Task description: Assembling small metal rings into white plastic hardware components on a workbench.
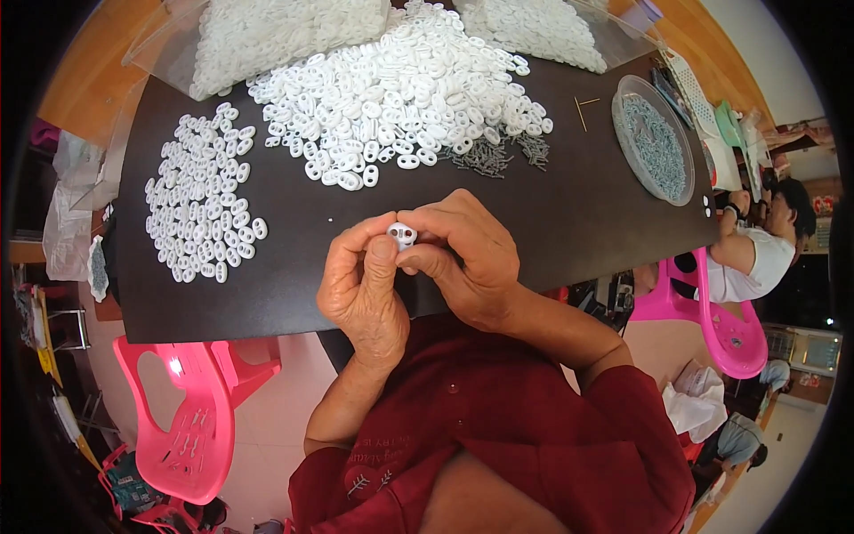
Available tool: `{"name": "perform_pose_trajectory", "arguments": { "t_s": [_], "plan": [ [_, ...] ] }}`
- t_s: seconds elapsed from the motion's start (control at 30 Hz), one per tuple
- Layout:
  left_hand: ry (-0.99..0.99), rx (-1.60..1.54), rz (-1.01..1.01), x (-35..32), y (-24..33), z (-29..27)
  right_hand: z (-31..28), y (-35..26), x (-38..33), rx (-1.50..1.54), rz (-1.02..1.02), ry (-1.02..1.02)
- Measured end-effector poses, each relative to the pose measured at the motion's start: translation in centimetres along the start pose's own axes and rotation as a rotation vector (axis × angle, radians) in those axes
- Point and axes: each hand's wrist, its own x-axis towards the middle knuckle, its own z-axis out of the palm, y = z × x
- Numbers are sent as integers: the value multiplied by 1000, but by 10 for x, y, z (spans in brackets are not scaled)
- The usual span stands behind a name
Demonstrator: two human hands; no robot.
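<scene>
Above the near edge of the dark table, both hands meet at a small white oval plastic piece with two holes (402, 234). My left hand (365, 289) pinches it from the left between thumb and fingers. My right hand (473, 258) grips it from the other side, thumb below and forefinger curled over the top. The fingers hide its edges. Beyond the hands lies a large heap of similar white oval pieces (391, 98). A looser spread of white pieces (200, 200) lies to the left. Small thin grey metal parts (485, 160) lie at the heap's near right edge.
A round clear tub (630, 165) of small grey parts stands at the right. Clear bags of white pieces (285, 40) lie at the back. Two thin brass-coloured rods (583, 114) rest nearby. A pink chair (187, 418) stands left; another person (752, 245) sits at the right.
</scene>
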Motion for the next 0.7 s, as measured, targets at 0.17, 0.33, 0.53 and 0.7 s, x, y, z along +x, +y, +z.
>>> {"name": "perform_pose_trajectory", "arguments": {
  "t_s": [0.17,0.33,0.53,0.7],
  "plan": [
    [-2,-16,5,1,0,1,3,3,0,-45,-60,35],
    [-30,-41,-4,-4,-2,-2,6,7,-2,-88,-150,58],
    [-69,-6,103,-9,-3,0,9,3,-5,-71,-171,83],
    [-93,36,167,-10,-5,-1,10,-1,-5,-96,-215,105]
  ]
}}
